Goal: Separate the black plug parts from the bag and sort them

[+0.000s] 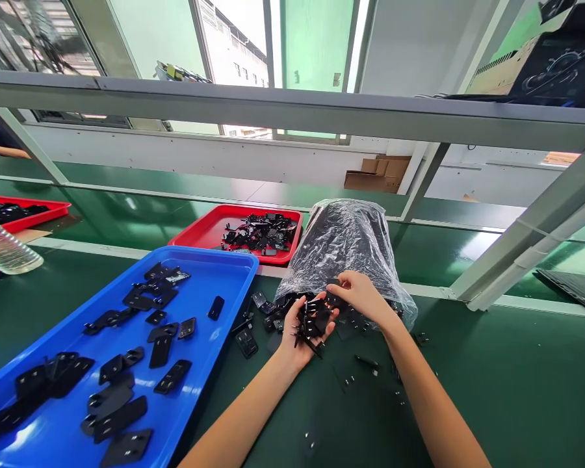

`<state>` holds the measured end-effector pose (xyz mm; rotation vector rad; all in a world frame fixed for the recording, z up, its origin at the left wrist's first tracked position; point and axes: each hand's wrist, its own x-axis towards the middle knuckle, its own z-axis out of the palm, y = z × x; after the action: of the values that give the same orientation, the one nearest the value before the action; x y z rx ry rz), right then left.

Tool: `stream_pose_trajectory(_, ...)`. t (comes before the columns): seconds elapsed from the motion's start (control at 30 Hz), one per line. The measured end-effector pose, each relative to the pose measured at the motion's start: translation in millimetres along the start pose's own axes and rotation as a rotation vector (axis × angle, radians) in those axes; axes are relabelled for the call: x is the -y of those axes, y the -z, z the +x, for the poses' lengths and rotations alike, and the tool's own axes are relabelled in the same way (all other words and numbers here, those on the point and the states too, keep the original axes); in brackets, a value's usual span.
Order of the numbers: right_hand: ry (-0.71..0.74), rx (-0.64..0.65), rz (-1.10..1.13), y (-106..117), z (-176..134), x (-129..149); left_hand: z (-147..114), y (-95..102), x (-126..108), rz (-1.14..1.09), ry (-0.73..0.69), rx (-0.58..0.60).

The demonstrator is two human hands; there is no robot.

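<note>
Palm up, my left hand cups a cluster of small black plastic parts, its fingers curled around them. My right hand pinches a flat black part just above that cluster. Behind both hands lies a clear plastic bag, bulging with dark contents, its mouth toward me. More black parts lie loose on the green table around the bag's mouth, among them a rectangular black piece left of my left hand. The exact kind of these parts cannot be made out.
At left, a blue tray holds scattered black plates. Behind it, a red tray carries a heap of black parts; another red tray sits far left. A shelf beam crosses overhead, with a slanted post at right.
</note>
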<state>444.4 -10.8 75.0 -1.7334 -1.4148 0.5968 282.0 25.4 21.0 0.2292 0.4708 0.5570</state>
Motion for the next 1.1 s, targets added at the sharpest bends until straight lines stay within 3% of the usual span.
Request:
stream_pose_trajectory(0.13,0.019,0.021,0.019,0.9,-0.1,-0.6,-0.7,-0.1,0.1,-0.018,-0.021,0.005)
stream_pose_trajectory(0.53,-0.117,0.144,0.144,11.7,-3.9,-9.3,-1.1,-2.0,-7.8,-0.08,-0.093,-0.006)
stream_pose_trajectory(0.77,-0.185,0.291,0.393,5.8,-2.3,-9.4,-1.1,-4.9,-16.7,-0.094,-0.11,0.0)
stream_pose_trajectory(1.1,-0.148,-0.044,0.94,20.5,-13.0,19.7,2.3,0.0,-11.4,-0.097,-0.097,0.004)
